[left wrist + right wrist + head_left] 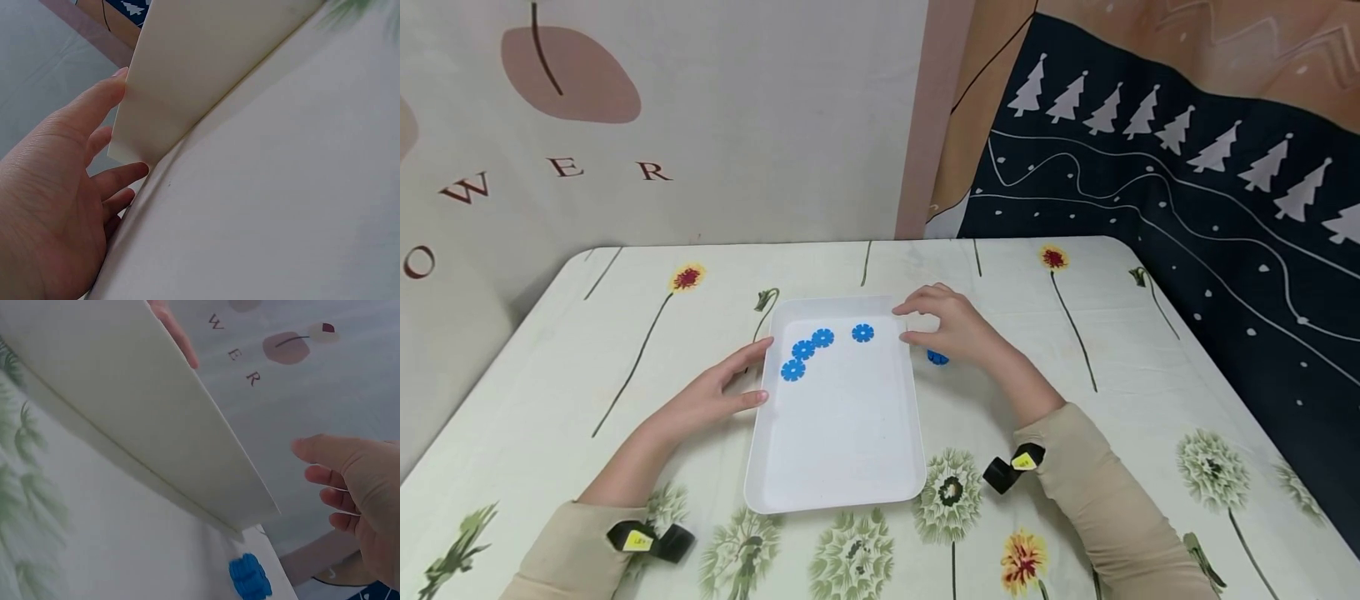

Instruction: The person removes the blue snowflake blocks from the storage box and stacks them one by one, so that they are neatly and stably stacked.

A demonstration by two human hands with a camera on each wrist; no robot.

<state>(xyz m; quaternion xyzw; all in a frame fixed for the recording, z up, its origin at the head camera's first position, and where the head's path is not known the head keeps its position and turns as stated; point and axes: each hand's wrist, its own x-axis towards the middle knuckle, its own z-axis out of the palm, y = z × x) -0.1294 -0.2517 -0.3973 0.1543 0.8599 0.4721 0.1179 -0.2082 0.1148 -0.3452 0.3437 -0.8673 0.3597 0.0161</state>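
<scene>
A white rectangular tray (842, 442) lies on the table with several blue notched discs in its upper part. Three of them form a slanting row on the left, touching or nearly so, and one disc (862, 333) lies apart to the right. My left hand (706, 395) rests against the tray's left wall, thumb and fingertips touching the rim, fingers loosely extended. Over the tray's upper right corner hovers my right hand (953, 327), thumb and fingers apart with nothing between them. Beneath it, outside the tray, sits a small stack of blue discs (250, 576), partly hidden in the head view.
A flowered cloth (647, 350) covers the table. A pale printed curtain (760, 125) hangs behind it, and a dark cloth with white trees (1097, 175) hangs at the right. Each wrist wears a black strap, the right strap (1015, 467) near the sleeve's end.
</scene>
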